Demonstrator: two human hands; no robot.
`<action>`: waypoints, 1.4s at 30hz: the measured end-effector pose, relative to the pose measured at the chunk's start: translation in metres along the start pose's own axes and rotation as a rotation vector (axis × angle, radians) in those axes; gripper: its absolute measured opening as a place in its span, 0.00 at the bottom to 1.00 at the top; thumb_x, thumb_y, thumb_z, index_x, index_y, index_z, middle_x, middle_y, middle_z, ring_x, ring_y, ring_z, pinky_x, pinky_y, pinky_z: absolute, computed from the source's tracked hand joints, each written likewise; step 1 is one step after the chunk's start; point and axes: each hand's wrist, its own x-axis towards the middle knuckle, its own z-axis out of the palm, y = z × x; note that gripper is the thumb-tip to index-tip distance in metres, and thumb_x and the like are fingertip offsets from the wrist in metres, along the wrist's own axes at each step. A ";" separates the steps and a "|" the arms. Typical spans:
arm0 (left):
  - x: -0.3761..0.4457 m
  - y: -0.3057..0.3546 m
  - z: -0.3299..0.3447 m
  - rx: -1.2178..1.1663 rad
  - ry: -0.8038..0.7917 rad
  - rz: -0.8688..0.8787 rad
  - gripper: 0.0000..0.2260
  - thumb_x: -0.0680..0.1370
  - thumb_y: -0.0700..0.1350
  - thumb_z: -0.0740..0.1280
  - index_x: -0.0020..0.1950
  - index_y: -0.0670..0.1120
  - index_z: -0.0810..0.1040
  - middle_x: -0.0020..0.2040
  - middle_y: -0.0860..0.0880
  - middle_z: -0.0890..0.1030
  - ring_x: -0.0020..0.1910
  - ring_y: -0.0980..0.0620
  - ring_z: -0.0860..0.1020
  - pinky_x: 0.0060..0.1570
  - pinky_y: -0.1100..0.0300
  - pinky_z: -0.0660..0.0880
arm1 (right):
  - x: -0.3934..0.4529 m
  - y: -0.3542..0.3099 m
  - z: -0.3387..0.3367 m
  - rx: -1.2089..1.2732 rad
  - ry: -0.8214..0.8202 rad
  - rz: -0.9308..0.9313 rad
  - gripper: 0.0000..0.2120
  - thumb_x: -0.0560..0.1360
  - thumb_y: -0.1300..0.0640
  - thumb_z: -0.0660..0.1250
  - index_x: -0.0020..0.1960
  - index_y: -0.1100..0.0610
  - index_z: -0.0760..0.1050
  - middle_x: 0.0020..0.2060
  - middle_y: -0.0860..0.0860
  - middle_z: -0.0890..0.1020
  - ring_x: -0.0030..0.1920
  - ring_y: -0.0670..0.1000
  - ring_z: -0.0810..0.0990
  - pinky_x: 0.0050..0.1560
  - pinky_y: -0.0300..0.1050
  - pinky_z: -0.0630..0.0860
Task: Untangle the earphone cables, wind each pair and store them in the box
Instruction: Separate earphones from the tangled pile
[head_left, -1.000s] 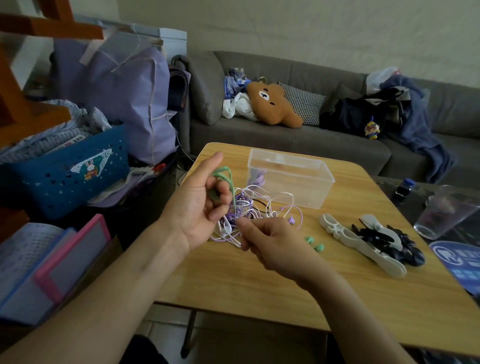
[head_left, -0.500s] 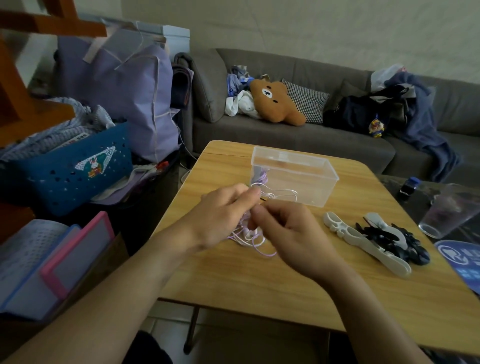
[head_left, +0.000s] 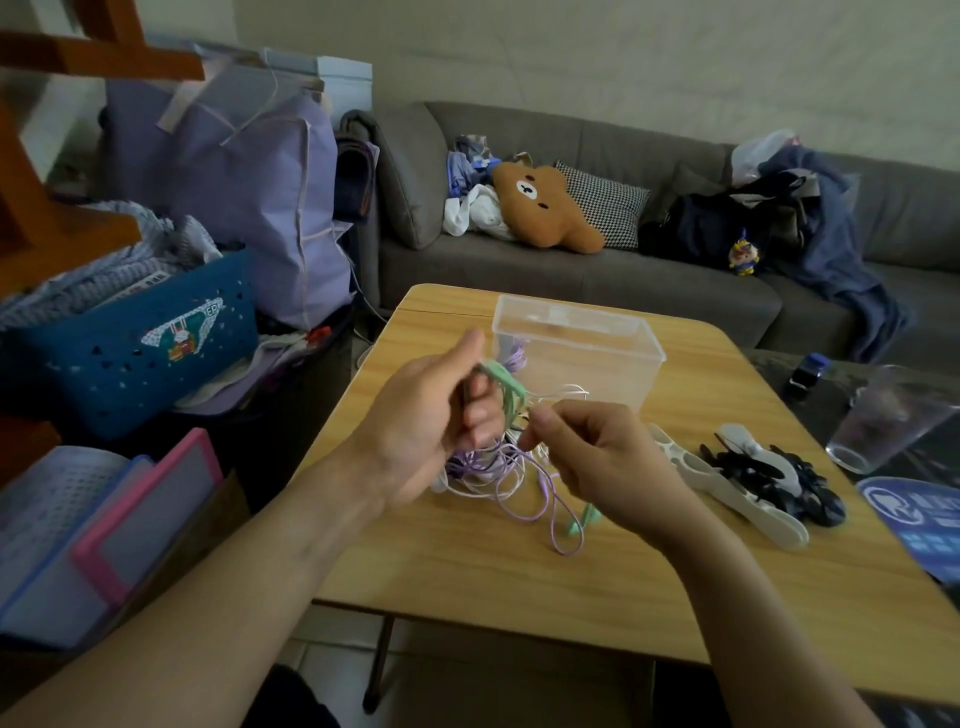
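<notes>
Mint-green cable looped over the left hand, fingers curled shut around the loops; below it hangs the purple-and-white tangle, trailing onto the wooden table in front of the clear plastic box. Green earbuds rest on the table under the right wrist. Right hand pinches a thin strand at its fingertips, just beside the left fingers. Judgement: cables are light, limp and springy, snag easily and will tighten if yanked; earbud joints are probably fragile. Best grip is on the cord near a knot or at the plug end, feeding slack through rather than pulling. Some purple cable seems to be in the box already; unclear. White and black winders lie to the right, well apart from the tangle.
</notes>
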 end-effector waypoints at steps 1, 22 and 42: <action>0.001 0.002 0.000 -0.134 0.009 -0.023 0.19 0.81 0.55 0.57 0.35 0.45 0.68 0.28 0.49 0.69 0.27 0.52 0.69 0.31 0.59 0.60 | 0.000 -0.001 0.003 -0.026 -0.025 0.002 0.16 0.82 0.49 0.62 0.41 0.53 0.82 0.26 0.52 0.67 0.28 0.51 0.63 0.31 0.46 0.61; -0.006 -0.002 -0.011 1.011 -0.088 0.297 0.10 0.73 0.49 0.61 0.37 0.44 0.72 0.30 0.50 0.75 0.37 0.48 0.71 0.41 0.55 0.61 | -0.006 -0.020 0.008 0.009 0.293 -0.238 0.06 0.67 0.58 0.80 0.41 0.51 0.84 0.36 0.45 0.86 0.38 0.45 0.85 0.41 0.40 0.80; -0.001 -0.004 -0.016 0.516 -0.062 0.105 0.18 0.73 0.50 0.70 0.39 0.35 0.70 0.30 0.46 0.68 0.30 0.48 0.64 0.31 0.53 0.62 | 0.000 -0.005 -0.015 0.311 -0.037 -0.012 0.21 0.64 0.57 0.79 0.56 0.54 0.81 0.46 0.49 0.82 0.42 0.53 0.83 0.47 0.47 0.82</action>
